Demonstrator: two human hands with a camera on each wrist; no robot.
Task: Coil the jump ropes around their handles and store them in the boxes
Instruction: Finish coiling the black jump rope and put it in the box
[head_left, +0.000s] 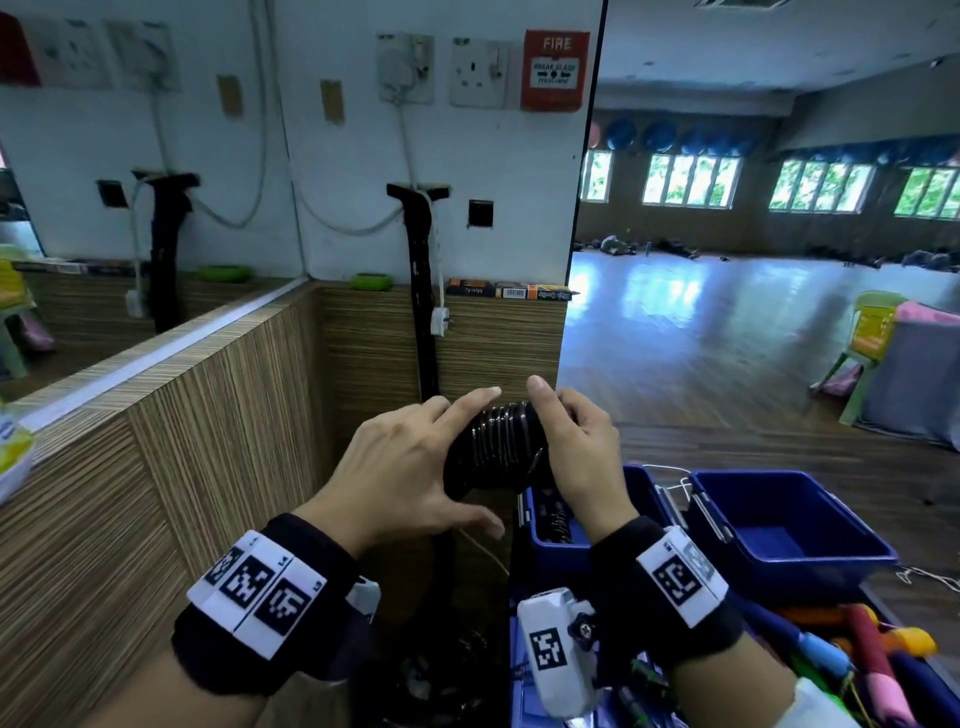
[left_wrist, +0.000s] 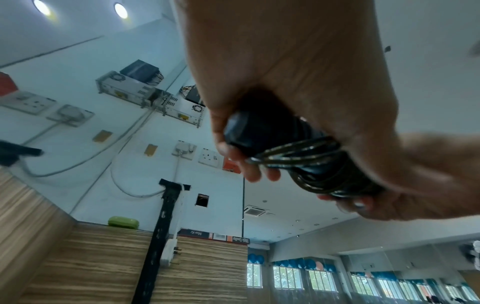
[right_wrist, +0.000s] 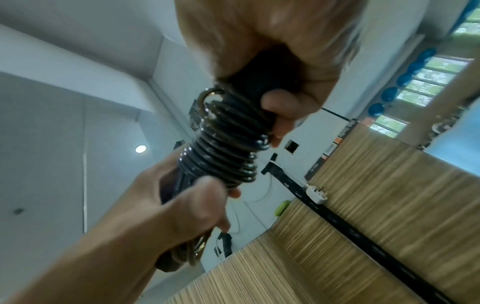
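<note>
A black jump rope (head_left: 493, 447) is wound in tight coils round its handles and held at chest height over the boxes. My left hand (head_left: 410, 462) grips the bundle's lower left end, thumb underneath and index finger stretched along the top. My right hand (head_left: 582, 452) curls round the upper right end. The left wrist view shows the coils (left_wrist: 298, 158) under my palm. In the right wrist view the coiled rope (right_wrist: 226, 148) runs from my right fingers (right_wrist: 285, 107) down to my left hand (right_wrist: 166, 205). A blue box (head_left: 540, 525) directly below holds dark coiled ropes.
A second blue box (head_left: 779, 525) stands to the right with a bare floor. Coloured rope handles (head_left: 857, 654) lie at the bottom right. A wood-panelled wall (head_left: 208, 441) closes off the left, with a black strip (head_left: 423, 312) on it. Open hall floor lies beyond.
</note>
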